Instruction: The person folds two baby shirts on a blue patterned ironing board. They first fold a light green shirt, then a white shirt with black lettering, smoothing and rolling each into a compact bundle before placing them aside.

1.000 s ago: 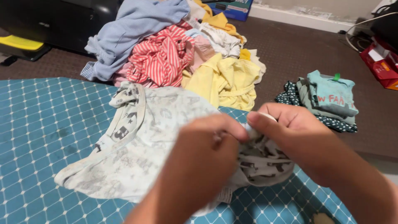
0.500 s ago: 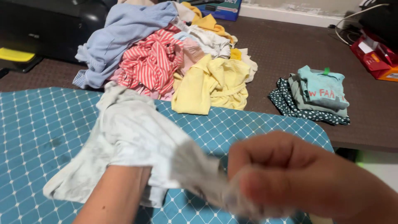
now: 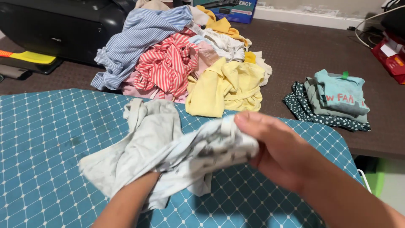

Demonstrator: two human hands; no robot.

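Note:
A pale grey printed garment point(image 3: 143, 143) lies bunched on a teal board cover with a white diamond grid point(image 3: 50, 139). My left forearm point(image 3: 126, 202) runs up into the garment from below, and the hand itself is hidden inside the cloth. My right hand point(image 3: 274, 147) grips the garment's right end, thumb on top, holding that end a little above the board.
A heap of unfolded clothes point(image 3: 168, 63) lies on the brown carpet beyond the board, with striped blue, red-striped and yellow point(image 3: 228, 84) pieces. A small folded stack point(image 3: 337, 99) sits at the right. A black appliance point(image 3: 59, 25) stands at the back left, a red box point(image 3: 390, 59) at the far right.
Both hands were pinching the garment's right end. My left arm has since pushed inside the cloth, and my right hand, after pulling toward me, now holds the end out to the right.

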